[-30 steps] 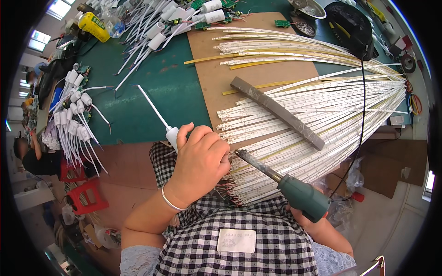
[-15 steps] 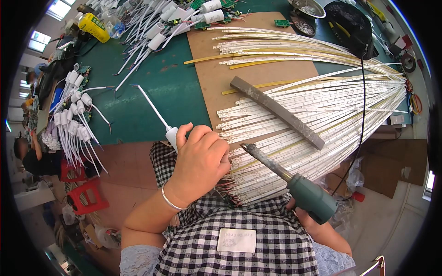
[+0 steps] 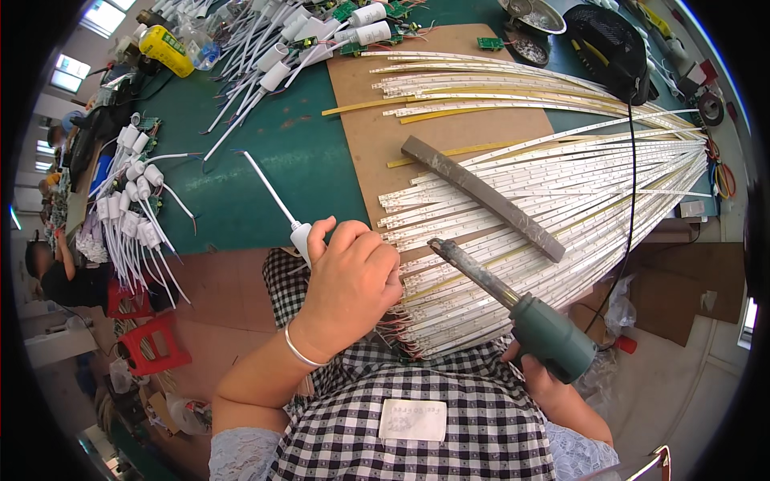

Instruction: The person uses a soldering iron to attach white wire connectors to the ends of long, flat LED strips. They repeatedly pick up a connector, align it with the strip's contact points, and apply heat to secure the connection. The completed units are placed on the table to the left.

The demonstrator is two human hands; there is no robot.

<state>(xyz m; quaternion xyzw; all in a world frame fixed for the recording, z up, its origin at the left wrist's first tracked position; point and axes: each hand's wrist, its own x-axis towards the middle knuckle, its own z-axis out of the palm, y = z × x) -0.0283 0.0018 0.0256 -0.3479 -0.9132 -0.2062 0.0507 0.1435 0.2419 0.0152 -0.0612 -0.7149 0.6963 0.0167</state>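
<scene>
The left hand's fingers [image 3: 377, 260] are bent and drawn close together around a white cylindrical driver housing [image 3: 300, 235], whose near end is hidden behind the hand [image 3: 349, 280]; its white cable [image 3: 269, 188] reaches up and left over the green tabletop [image 3: 277, 152]. The right hand [image 3: 547, 391], partly covered by the handle, grips a green-handled soldering iron [image 3: 513, 301], its dark tip pointing up and left, near the left knuckles but apart from them; whether it touches anything beneath cannot be told. Under and beyond the iron, many white LED strips [image 3: 593, 184] spread leftward from a bunched end at the right, their left ends just beside the left hand. A grey bar [image 3: 485, 200] lies slantwise across them, and part of the fan rests on a brown board [image 3: 353, 92]. A black cord [image 3: 632, 176] crosses above the strips. Farther out, more white drivers with cables [image 3: 132, 192] lie heaped at the left, others at the top beside green circuit boards [image 3: 489, 43]; a yellow bottle [image 3: 166, 50] lies at upper left, and a red stool [image 3: 152, 345] stands on the floor.
</scene>
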